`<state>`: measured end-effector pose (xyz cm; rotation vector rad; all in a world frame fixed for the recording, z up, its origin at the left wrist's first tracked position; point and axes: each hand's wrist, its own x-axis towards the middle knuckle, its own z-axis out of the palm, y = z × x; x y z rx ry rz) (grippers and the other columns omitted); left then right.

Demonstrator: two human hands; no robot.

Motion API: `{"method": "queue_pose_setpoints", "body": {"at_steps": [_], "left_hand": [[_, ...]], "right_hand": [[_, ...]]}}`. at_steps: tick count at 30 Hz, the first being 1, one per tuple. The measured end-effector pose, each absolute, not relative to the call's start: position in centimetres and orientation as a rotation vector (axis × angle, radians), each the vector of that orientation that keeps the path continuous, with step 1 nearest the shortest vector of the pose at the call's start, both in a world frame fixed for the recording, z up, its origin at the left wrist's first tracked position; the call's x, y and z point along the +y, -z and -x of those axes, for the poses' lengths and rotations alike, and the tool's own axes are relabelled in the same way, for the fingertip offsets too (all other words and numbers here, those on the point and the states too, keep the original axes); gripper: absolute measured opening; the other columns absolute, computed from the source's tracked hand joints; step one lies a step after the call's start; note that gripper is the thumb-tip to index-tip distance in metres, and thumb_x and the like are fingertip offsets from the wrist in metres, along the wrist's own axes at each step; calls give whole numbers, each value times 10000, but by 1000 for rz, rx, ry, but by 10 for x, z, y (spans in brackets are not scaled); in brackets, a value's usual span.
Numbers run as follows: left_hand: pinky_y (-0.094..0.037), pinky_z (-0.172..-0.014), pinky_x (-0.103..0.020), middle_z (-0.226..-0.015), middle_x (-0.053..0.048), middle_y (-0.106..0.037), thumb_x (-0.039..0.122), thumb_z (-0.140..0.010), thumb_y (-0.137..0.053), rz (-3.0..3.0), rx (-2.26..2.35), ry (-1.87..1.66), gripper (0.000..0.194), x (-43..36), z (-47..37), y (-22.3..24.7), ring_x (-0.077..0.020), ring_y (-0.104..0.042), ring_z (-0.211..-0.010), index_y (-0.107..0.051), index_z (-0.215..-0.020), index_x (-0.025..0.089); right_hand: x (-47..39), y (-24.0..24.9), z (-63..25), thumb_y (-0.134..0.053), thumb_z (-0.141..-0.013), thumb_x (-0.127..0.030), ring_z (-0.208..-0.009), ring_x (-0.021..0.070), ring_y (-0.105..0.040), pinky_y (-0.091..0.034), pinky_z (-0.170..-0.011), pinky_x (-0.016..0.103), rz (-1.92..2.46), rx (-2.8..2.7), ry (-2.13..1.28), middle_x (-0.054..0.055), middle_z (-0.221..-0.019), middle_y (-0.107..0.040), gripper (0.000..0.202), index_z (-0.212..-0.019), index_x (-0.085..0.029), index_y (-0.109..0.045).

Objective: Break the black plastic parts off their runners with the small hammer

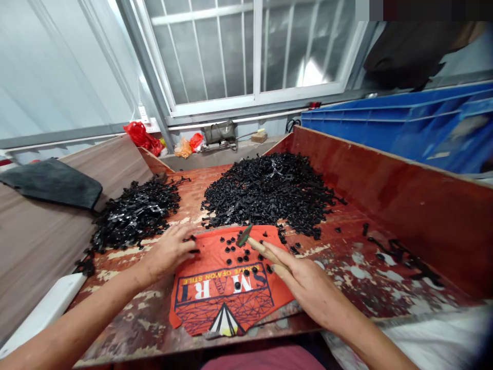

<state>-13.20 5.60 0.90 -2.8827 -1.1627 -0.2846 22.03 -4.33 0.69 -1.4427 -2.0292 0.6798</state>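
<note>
My right hand [298, 280] is wrapped round the wooden handle of a small hammer [265, 250]. The hammer's greenish head rests over an orange printed cloth [227, 241] spread on the worktop. Several small round black pieces [240, 259] lie scattered on that cloth, around and below the hammer head. At the cloth's upper left edge, my left hand [171, 253] has its fingers curled in with a small black part [194, 250] at the fingertips. Part of that piece is hidden by the fingers.
A large heap of black parts [269, 190] sits beyond the cloth, and a smaller heap of black parts [136, 210] lies to the left. Wooden boards [385, 205] wall the worn red worktop [339, 272]. Behind the right wall stands a blue crate [385, 123].
</note>
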Motion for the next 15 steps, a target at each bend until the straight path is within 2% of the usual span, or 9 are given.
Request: {"method": "queue_pose_setpoints", "body": {"at_steps": [2, 4, 6, 8, 11, 13, 15], "left_hand": [[-384, -1021, -397, -1308, -103, -527, 336, -943, -506, 2871, -1420, 545, 201, 54, 126, -12, -268, -482, -1203, -666, -946, 214], [-436, -855, -306, -1016, -62, -594, 397, -929, -504, 2924, -1698, 751, 257, 46, 112, -14, -213, -547, -960, -616, -829, 189], [-390, -652, -242, -724, 8, -503, 474, -901, -508, 3064, -2008, 900, 357, 37, 94, -13, -150, -475, -693, -515, -690, 187], [-287, -539, -223, -607, 49, -383, 550, -862, -527, 3192, -2301, 969, 432, 29, 77, -9, -112, -345, -561, -436, -632, 195], [-231, -518, -235, -556, 59, -351, 557, -849, -545, 3271, -2336, 852, 459, 24, 63, -3, -108, -290, -524, -421, -591, 198], [-290, -581, -256, -575, 31, -444, 472, -885, -538, 3200, -2084, 664, 413, 22, 60, -3, -137, -378, -575, -478, -588, 192], [-348, -718, -300, -685, -9, -561, 381, -929, -499, 3058, -1812, 508, 342, 19, 59, -3, -181, -472, -707, -563, -649, 196]], "right_hand": [[-46, -5, -223, -371, -1025, -241, -1251, 207, -578, -486, -1031, 420, 1426, -1999, -729, -101, -1462, -494, 523, -1464, -522, -329], [-49, -2, -225, -358, -1026, -234, -1270, 206, -560, -462, -1057, 430, 1398, -1972, -778, -94, -1467, -495, 517, -1468, -502, -342], [-52, 2, -225, -349, -1029, -240, -1287, 210, -543, -432, -1084, 448, 1368, -1956, -833, -84, -1474, -494, 504, -1473, -479, -353], [-54, 5, -225, -350, -1032, -253, -1299, 212, -530, -409, -1102, 455, 1356, -1938, -884, -78, -1476, -495, 492, -1475, -468, -360], [-59, 7, -226, -377, -1031, -276, -1307, 204, -522, -403, -1105, 435, 1354, -1916, -949, -72, -1466, -509, 477, -1467, -469, -376], [-61, 7, -228, -376, -1032, -274, -1298, 195, -530, -404, -1103, 423, 1346, -1903, -972, -73, -1455, -522, 473, -1460, -474, -387], [-64, 8, -230, -373, -1029, -263, -1292, 196, -537, -405, -1102, 430, 1346, -1887, -980, -69, -1450, -528, 475, -1459, -462, -400]]}}
